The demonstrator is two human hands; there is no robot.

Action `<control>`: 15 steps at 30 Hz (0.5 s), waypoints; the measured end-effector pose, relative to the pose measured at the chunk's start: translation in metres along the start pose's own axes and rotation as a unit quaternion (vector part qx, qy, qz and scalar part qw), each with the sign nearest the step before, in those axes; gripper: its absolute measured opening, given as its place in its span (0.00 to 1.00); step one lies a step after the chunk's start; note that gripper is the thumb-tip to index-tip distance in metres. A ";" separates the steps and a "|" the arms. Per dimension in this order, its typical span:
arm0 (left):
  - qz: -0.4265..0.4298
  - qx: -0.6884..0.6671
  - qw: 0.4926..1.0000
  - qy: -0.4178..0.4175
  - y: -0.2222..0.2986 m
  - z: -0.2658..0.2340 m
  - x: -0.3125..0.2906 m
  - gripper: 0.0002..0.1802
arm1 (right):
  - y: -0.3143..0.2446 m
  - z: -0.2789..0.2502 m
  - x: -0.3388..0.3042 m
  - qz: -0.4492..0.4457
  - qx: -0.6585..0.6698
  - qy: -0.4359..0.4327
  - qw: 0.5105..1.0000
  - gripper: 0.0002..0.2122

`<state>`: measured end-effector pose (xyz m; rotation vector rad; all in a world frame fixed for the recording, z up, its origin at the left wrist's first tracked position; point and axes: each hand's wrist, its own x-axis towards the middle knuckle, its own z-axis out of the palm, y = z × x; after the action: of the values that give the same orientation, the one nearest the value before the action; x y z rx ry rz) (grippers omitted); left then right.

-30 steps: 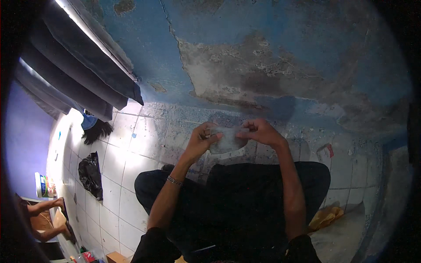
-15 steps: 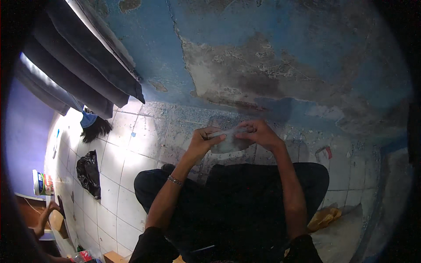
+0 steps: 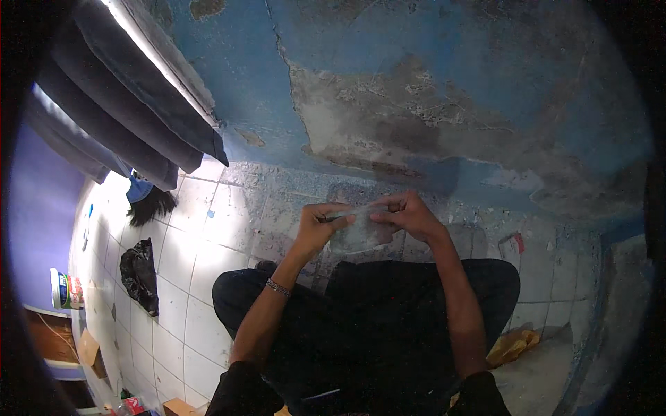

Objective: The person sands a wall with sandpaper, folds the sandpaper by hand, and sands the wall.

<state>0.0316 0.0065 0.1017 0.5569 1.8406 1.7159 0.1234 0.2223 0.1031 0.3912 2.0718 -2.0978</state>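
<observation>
A small clear plastic bag [image 3: 357, 240] is stretched between my two hands, above the floor and just beyond my folded legs. My left hand [image 3: 320, 224] pinches its upper left edge between thumb and fingers. At the upper right edge my right hand [image 3: 411, 216] grips it the same way, fingers bent. The bag hangs below my fingertips, and the dusty tiles show through it. Whether anything lies inside it I cannot tell.
A peeling blue wall [image 3: 451, 90] rises ahead. On the tiled floor at left lie a black plastic bag [image 3: 140, 277] and a dark-bristled broom [image 3: 151, 204]; a white tub [image 3: 66, 288] stands farther left. Dark curtains [image 3: 132, 104] hang upper left. Yellow crumpled material [image 3: 513, 347] lies right.
The plastic bag now hangs flatter and lower between my hands, which have shifted slightly. Another person's hand at the lower left has gone out of view.
</observation>
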 end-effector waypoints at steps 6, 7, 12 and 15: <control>-0.002 0.046 0.999 0.015 0.001 0.000 0.000 0.09 | 0.001 -0.002 0.000 -0.014 -0.006 -0.003 1.000 0.14; 0.007 0.035 0.999 0.005 0.001 -0.001 0.000 0.09 | 0.004 -0.004 0.001 -0.015 -0.005 -0.006 1.000 0.14; 0.000 0.029 0.999 -0.015 -0.002 -0.005 0.003 0.15 | 0.003 -0.003 0.000 -0.013 0.021 -0.005 1.000 0.15; -0.005 0.023 0.999 -0.024 -0.002 -0.005 0.004 0.16 | 0.004 -0.006 0.001 -0.006 0.009 -0.008 1.000 0.15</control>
<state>0.0254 0.0057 0.0997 0.6018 1.8487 1.6438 0.1237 0.2281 0.0986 0.3637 2.0527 -2.1192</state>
